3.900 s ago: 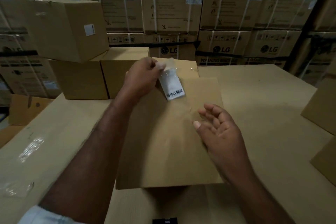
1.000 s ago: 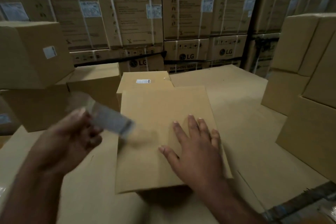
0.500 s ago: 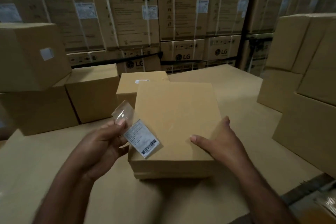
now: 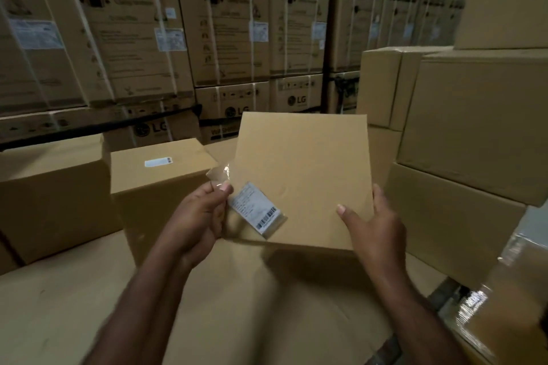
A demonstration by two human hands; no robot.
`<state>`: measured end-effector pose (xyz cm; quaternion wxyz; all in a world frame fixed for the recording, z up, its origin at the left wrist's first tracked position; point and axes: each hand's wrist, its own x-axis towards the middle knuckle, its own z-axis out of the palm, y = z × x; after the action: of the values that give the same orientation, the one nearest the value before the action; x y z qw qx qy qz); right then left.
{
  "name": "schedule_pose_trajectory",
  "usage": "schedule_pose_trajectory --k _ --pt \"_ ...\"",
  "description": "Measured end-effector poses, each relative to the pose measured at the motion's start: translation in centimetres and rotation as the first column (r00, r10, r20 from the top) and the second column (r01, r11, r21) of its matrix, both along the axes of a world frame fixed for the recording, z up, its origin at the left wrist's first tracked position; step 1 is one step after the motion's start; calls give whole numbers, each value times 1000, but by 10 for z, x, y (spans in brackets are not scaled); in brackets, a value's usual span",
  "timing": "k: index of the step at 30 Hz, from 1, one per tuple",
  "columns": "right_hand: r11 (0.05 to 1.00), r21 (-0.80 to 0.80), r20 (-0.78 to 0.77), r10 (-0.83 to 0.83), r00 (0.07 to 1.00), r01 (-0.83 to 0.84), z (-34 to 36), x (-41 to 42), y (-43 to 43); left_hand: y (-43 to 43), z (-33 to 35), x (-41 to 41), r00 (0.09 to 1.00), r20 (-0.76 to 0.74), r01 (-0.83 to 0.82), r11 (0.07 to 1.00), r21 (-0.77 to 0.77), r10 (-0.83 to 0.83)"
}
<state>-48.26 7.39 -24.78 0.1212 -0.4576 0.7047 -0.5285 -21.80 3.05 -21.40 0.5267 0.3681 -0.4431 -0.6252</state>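
On the far left sits a plain brown box (image 4: 50, 195). Just beside it is a smaller one (image 4: 178, 187) with a white sticker (image 4: 158, 162) on its top. My left hand (image 4: 195, 225) pinches a label (image 4: 256, 210) between the thumb and the curled fingers. The label is a strip of clear, shiny film with a white paper patch on it. The patch has fine print and small barcodes along its lower end. The bare film end (image 4: 219, 173) sticks up above my thumb and catches the light. The printed end lies slanted over the near left corner of the box (image 4: 302, 175) that I hold.

That box is flat, plain brown cardboard, with no print on the face I see. It is tilted, far edge raised, over the big carton (image 4: 237, 305) in front of me, and throws a shadow on it. My right hand (image 4: 376, 228) grips its right edge, thumb flat on the face and fingers wrapped behind.

Strapped washing machine cartons (image 4: 130, 38) fill the back, and plain boxes (image 4: 474, 127) are stacked at the right.
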Motion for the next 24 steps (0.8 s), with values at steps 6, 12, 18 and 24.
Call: schedule_pose_trajectory --k 6,12,18,24 --pt "997 7 25 -83 996 83 -58 -9 -40 -80 -40 -46 1000 12 -29 978 206 27" --pt "998 -4 -3 -67 998 67 -112 -21 -68 -121 -85 -66 980 -115 -109 922 370 161" --pt "991 13 165 -134 977 134 -138 -43 -105 -155 -95 -96 925 -341 -29 929 369 165" --pt "994 77 304 -92 948 72 -162 -53 -134 -184 -101 -140 892 -451 181 923 339 -9"
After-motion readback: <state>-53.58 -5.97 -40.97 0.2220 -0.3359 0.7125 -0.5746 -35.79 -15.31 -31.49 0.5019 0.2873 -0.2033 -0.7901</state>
